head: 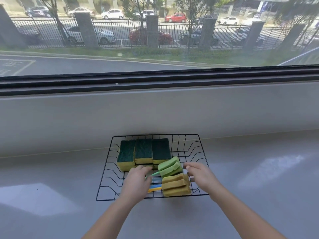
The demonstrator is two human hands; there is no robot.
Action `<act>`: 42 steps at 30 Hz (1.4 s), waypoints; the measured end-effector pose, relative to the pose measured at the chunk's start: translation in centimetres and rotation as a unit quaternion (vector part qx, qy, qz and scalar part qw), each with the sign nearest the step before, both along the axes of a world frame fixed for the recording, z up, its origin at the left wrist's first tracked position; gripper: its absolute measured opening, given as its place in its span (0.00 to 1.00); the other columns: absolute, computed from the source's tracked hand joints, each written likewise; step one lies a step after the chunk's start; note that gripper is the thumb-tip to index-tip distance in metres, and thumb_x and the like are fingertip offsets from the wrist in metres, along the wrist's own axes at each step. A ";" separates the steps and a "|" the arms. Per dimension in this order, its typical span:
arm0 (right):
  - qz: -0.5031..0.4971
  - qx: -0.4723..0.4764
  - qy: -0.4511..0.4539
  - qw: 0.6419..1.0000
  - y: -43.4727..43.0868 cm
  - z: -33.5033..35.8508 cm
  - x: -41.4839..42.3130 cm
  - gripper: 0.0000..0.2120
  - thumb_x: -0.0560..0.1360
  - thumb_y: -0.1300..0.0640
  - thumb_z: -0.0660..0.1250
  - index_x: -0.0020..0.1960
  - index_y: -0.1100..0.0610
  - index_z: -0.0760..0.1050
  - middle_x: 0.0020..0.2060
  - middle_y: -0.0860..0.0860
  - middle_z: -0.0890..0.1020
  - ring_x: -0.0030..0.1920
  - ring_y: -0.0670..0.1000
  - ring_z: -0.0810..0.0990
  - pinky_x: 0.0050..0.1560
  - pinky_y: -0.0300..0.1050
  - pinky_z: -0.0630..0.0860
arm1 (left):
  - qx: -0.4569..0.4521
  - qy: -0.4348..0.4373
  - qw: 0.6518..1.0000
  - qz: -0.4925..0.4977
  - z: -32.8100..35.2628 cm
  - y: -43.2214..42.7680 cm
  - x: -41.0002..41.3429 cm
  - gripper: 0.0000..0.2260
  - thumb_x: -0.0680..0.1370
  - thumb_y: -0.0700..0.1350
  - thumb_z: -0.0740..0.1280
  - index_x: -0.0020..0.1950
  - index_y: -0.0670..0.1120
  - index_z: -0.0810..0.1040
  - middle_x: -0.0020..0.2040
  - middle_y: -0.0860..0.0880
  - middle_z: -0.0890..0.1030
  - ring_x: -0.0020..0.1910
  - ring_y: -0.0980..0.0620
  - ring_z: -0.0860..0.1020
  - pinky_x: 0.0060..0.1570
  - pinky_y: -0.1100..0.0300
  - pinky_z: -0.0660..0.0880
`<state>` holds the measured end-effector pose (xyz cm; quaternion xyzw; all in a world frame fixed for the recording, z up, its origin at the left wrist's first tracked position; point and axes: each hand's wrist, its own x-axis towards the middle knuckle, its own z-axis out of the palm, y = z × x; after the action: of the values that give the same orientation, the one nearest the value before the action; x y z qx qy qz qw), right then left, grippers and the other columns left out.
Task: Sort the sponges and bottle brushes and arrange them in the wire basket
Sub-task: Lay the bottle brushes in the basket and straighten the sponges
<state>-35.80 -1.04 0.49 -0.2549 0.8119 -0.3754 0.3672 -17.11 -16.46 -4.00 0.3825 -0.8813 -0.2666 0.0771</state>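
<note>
A black wire basket (191, 144) stands on the grey counter against the wall. Three yellow sponges with dark green scrub tops (143, 151) lie side by side in its back left part. In front of them, a green foam bottle brush (170, 167) lies tilted, and a yellow foam brush head (176, 185) lies nearer the front rim. Thin green, blue and yellow handles (155, 184) run left under my left hand (136, 183), which covers and grips them. My right hand (201, 176) rests against the right side of the foam heads, fingers curled.
The grey counter (259, 178) extends to both sides of the basket. A low grey wall (155, 114) and a wide window rise directly behind it. The basket's right part holds nothing.
</note>
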 end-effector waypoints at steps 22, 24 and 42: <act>0.088 0.037 0.147 0.985 0.6 -1.2 0.1 0.19 0.81 0.61 0.56 0.65 0.51 0.79 0.62 0.47 0.80 0.61 0.47 0.76 0.58 0.41 0.71 | 0.095 -0.039 0.993 -0.056 -0.2 -0.7 -1.5 0.24 0.78 0.40 0.62 0.73 0.55 0.70 0.70 0.52 0.74 0.69 0.48 0.68 0.68 0.52 0.68; 0.069 0.032 0.137 0.988 0.9 -1.1 -0.1 0.17 0.81 0.61 0.57 0.65 0.51 0.78 0.60 0.47 0.81 0.57 0.47 0.76 0.55 0.40 0.71 | 0.076 -0.031 0.996 -0.040 0.0 -0.7 -1.3 0.23 0.78 0.41 0.64 0.73 0.54 0.70 0.68 0.53 0.74 0.68 0.49 0.68 0.68 0.54 0.67; -0.004 -0.017 0.087 0.996 2.6 -0.7 0.4 0.09 0.79 0.59 0.63 0.55 0.51 0.80 0.48 0.43 0.82 0.48 0.46 0.81 0.50 0.43 0.79 | 0.124 -0.066 0.979 -0.148 2.4 0.4 0.8 0.05 0.76 0.47 0.69 0.46 0.53 0.84 0.40 0.61 0.79 0.43 0.60 0.77 0.43 0.63 0.72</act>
<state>-35.40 1.52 -0.18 -0.2899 0.8353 -0.3671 0.2891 -16.34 -16.04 -1.65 0.2715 -0.8912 -0.3567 -0.0691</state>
